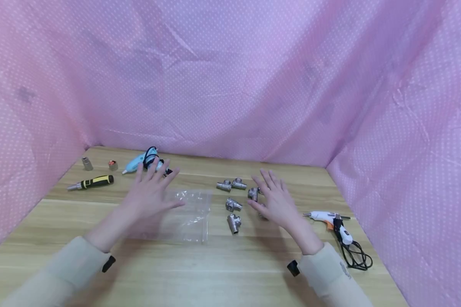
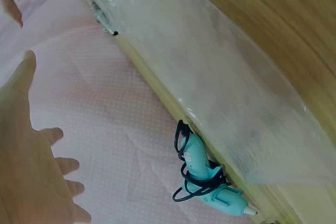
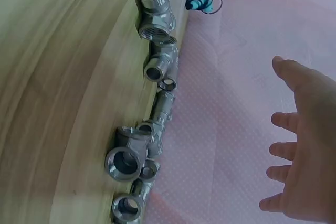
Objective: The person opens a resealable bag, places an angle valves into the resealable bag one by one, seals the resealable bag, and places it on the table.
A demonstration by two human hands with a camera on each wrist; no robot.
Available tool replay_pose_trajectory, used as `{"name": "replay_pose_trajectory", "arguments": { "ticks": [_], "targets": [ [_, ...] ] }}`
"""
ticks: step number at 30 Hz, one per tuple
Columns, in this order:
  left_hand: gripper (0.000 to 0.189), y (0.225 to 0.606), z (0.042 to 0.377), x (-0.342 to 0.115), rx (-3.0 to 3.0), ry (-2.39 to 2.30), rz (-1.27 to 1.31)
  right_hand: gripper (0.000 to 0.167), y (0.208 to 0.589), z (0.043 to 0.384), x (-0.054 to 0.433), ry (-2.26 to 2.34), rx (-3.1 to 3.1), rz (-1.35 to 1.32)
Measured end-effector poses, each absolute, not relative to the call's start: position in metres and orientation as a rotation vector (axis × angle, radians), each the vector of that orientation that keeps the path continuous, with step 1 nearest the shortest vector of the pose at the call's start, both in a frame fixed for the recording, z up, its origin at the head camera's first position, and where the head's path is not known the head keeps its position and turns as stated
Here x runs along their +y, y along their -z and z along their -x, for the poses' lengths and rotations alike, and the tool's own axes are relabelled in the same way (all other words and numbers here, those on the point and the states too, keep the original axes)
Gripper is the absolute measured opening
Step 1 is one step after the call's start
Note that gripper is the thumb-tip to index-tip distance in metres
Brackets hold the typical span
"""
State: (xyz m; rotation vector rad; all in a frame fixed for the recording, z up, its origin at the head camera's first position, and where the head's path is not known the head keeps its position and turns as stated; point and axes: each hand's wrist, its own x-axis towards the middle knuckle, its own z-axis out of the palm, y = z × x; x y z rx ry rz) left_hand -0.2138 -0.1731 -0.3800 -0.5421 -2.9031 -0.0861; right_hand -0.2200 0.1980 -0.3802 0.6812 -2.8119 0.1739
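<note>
My left hand (image 1: 147, 200) is held over a clear plastic zip bag (image 1: 192, 217), fingers spread and nothing in it. My right hand (image 1: 278, 202) hovers with spread fingers beside several metal pipe tees, also holding nothing. One threaded tee (image 1: 234, 223) lies nearest the front, another tee (image 1: 233, 204) just behind it, and a pair at the back includes a tee (image 1: 239, 183). Part of the group sits behind the right hand's fingers. In the right wrist view, the tees' open threaded ends show, as on the tee (image 3: 126, 156). The left wrist view shows the bag (image 2: 210, 77) lying flat.
A blue glue gun (image 1: 140, 162) with a wound black cord lies at the back left. Left of it are a yellow-black screwdriver (image 1: 96, 181) and two small metal fittings, one a cylinder (image 1: 86, 163). A white glue gun (image 1: 326, 217) lies at right. Pink dotted cloth (image 1: 230, 85) surrounds the table.
</note>
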Motion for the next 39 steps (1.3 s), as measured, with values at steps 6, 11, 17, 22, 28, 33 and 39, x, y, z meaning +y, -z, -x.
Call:
{"name": "replay_pose_trajectory", "arguments": {
  "ticks": [6,11,17,22,28,33,39],
  "targets": [
    [0.104,0.384,0.222,-0.171,-2.969,0.105,0.703,0.079,0.389,0.224,0.176,-0.256,-2.841,-0.853],
    [0.11,0.396,0.223,-0.167,-3.026,0.219,0.852,0.088,0.406,0.222,0.159,-0.271,-2.816,-1.03],
    [0.114,0.413,0.224,-0.159,-3.031,0.324,0.976,0.091,0.423,0.223,0.146,-0.293,-2.798,-1.231],
    [0.111,0.429,0.224,-0.153,-3.05,0.49,1.013,0.082,0.432,0.23,0.139,-0.228,-2.769,-1.42],
    [0.101,0.44,0.223,-0.148,-3.065,0.651,1.043,0.072,0.434,0.238,0.134,-0.19,-2.833,-1.583],
    [0.098,0.444,0.227,-0.144,-3.065,0.717,1.043,0.068,0.432,0.242,0.128,-0.208,-2.854,-1.659],
    [0.099,0.445,0.235,-0.139,-3.032,0.749,1.109,0.066,0.434,0.247,0.123,-0.155,-2.809,-1.744]
  ]
}}
